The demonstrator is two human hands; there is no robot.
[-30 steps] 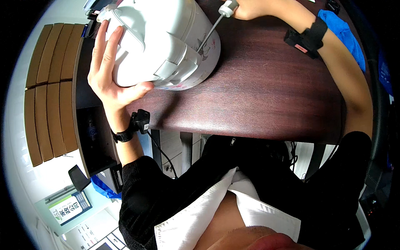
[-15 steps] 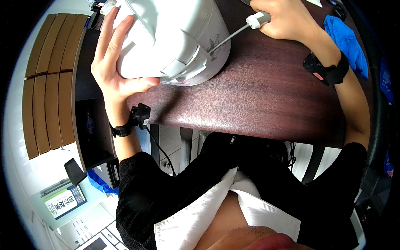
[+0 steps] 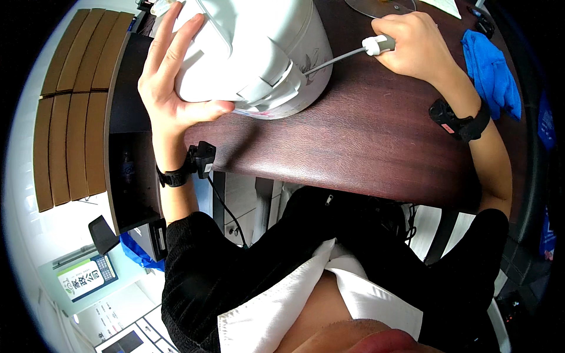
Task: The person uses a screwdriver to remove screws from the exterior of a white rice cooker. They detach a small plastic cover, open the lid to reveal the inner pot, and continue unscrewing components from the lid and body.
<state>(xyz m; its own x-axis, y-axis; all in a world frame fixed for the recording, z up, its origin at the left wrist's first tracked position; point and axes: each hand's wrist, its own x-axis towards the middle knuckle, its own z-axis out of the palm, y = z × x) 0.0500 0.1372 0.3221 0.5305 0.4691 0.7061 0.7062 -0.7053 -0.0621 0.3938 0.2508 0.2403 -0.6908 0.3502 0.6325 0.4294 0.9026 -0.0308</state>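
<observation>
A white rice cooker [image 3: 268, 44] with a flower print stands at the top left of the dark wood table [image 3: 329, 144]. My left hand [image 3: 170, 82] braces its left side, fingers spread along the lid and thumb bent round the near edge. From the cooker's near right side, a thin grey line [image 3: 337, 59] leads up to my right hand [image 3: 415, 44]. Whether this is a taut cord or a stiff rod I cannot tell. My right fingers are closed round its grey-and-white end piece [image 3: 378, 45]. Where the line meets the cooker, its tip is not visible.
A blue cloth [image 3: 491, 70] lies on the table's right side. Behind my right hand are a round clear lid [image 3: 379, 7] and a sheet of paper [image 3: 444, 6]. Brown boxes [image 3: 70, 147] are stacked at the left. A black cable [image 3: 226, 212] hangs from my left wrist.
The cooker, both hands and the grey line appear slightly farther right in view, with my right hand also lower. Both hands keep their hold; more of the clear lid shows.
</observation>
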